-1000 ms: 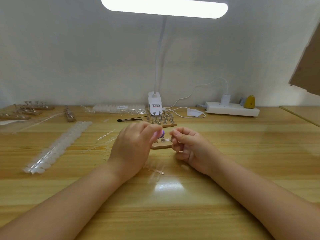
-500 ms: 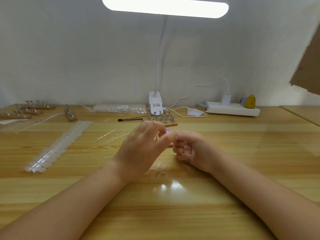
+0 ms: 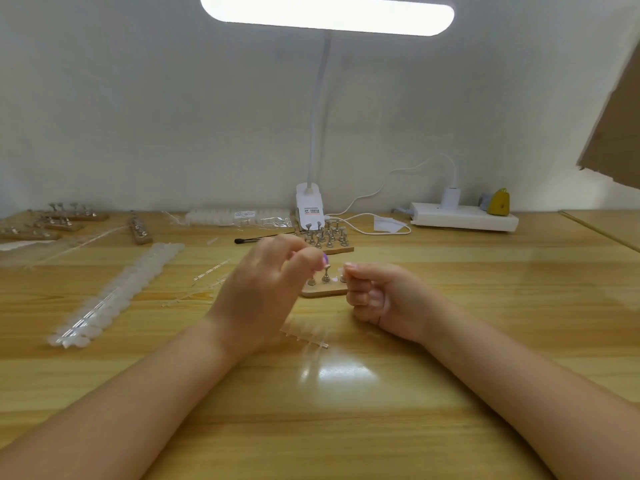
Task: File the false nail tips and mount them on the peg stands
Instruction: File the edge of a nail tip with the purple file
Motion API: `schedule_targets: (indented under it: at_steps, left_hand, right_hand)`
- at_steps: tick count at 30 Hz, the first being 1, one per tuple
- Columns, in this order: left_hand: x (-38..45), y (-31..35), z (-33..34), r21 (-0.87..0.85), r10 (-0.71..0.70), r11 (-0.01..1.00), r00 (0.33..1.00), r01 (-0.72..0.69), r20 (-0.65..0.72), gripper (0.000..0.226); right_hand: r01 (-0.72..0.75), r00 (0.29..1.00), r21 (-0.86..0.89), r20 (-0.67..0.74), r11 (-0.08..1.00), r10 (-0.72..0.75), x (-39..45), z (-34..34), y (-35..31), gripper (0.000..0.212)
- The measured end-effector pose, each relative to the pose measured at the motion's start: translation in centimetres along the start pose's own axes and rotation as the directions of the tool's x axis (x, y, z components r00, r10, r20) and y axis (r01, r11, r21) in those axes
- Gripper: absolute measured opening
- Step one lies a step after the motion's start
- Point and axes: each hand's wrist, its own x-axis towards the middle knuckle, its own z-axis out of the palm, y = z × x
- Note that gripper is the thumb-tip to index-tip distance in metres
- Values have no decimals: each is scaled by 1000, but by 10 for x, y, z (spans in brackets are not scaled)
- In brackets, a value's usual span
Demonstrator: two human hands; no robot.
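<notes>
Wooden table [image 3: 485, 341] filled the view, a lit desk lamp [image 3: 327, 15] clipped at its far edge. White power strip [image 3: 464, 216] sat far right by the wall. A long strip of nail tips [image 3: 114, 296] lay on the left, running near to far. Left hand [image 3: 266, 299] was raised at centre, fingers curled, pinching a small purple item [image 3: 325, 260], too blurred to name. Right hand [image 3: 384, 299] rested on the table just right of it, fingers curled in; thumb and forefinger seemed to pinch a clear nail tip [image 3: 341, 270], hard to confirm. Between the hands stood a wooden peg stand [image 3: 323, 289]. A second peg stand [image 3: 327, 239] sat farther back, near the lamp clip. A clear sprue strip [image 3: 304, 337] lay just near of the left hand.
</notes>
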Motion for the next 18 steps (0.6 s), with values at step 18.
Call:
schedule_targets:
  at_steps: [18]
  left_hand:
    - [1, -2, 0, 40, -33, 999, 998, 31, 44, 28]
  right_hand:
    - [-40, 997, -21, 65, 999, 42, -4, 3, -3, 12]
